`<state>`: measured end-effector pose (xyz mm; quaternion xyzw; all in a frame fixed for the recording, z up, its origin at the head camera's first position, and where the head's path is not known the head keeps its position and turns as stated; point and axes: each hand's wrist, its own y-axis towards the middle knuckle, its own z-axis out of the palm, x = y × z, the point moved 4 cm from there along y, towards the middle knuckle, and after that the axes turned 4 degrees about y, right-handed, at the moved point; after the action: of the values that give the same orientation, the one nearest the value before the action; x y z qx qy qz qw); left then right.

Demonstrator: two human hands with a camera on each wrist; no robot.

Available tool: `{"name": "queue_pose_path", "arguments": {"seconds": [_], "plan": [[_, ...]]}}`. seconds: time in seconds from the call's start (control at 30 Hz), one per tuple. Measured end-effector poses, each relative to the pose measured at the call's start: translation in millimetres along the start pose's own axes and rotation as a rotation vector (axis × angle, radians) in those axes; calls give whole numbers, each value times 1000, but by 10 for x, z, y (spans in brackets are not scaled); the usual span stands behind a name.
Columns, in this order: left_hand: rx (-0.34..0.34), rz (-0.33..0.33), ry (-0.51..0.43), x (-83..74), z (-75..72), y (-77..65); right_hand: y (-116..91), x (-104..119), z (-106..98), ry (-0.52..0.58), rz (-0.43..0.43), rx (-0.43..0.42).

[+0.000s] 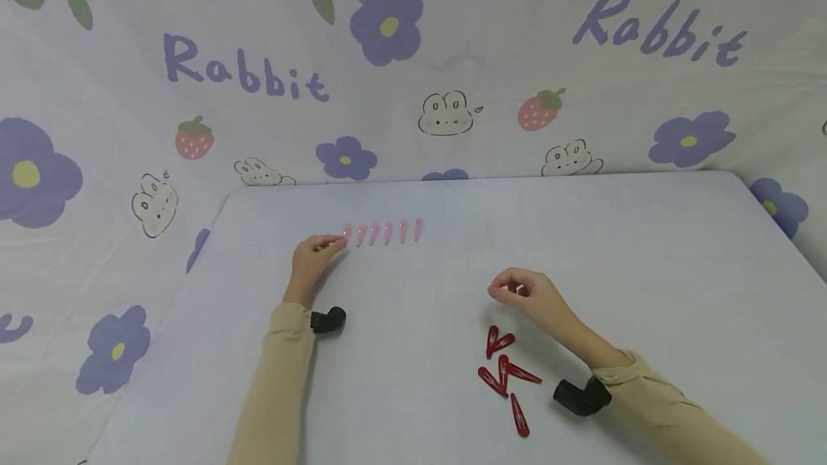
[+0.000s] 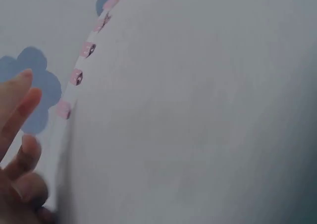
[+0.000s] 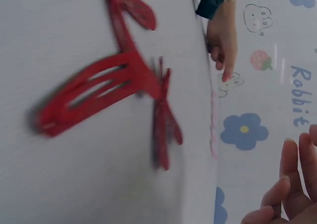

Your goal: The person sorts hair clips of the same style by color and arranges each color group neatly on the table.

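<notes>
Several pink snap hair clips (image 1: 388, 232) stand side by side in a row toward the back of the table. My left hand (image 1: 313, 258) is at the row's left end, fingertips right at the leftmost pink hair clip (image 1: 347, 230). The left wrist view shows that hand (image 2: 17, 130) with its fingers apart and nothing between them. Above the table, my right hand (image 1: 531, 294) hangs with loosely bent fingers, holding nothing. Below it lies a loose group of red snap hair clips (image 1: 520, 416), some overlapping; the right wrist view shows one red hair clip (image 3: 94, 92) close up.
The white table (image 1: 400, 350) reaches back to a hanging cloth (image 1: 497, 49) printed with flowers, rabbits and strawberries. Black wrist devices sit at both cuffs, the left device (image 1: 329, 319) and the right device (image 1: 583, 397) close over the table.
</notes>
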<state>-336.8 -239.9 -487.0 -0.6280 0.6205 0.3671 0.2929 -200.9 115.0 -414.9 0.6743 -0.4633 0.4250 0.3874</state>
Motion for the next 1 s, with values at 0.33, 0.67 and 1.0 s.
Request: {"name": "queue_pose_path", "arguments": {"seconds": [0.33,0.67,1.0], "plan": [[141,-13,-103,-671,73,-405,-243,-444,-45,-65,25,62],[306,263,-226,-1701,641,-1120,-354,-649,-122,-141,136,95],[536,171,-239,-1511,1414,-1344,-438,-645,23,-354,-48,-26]]}}
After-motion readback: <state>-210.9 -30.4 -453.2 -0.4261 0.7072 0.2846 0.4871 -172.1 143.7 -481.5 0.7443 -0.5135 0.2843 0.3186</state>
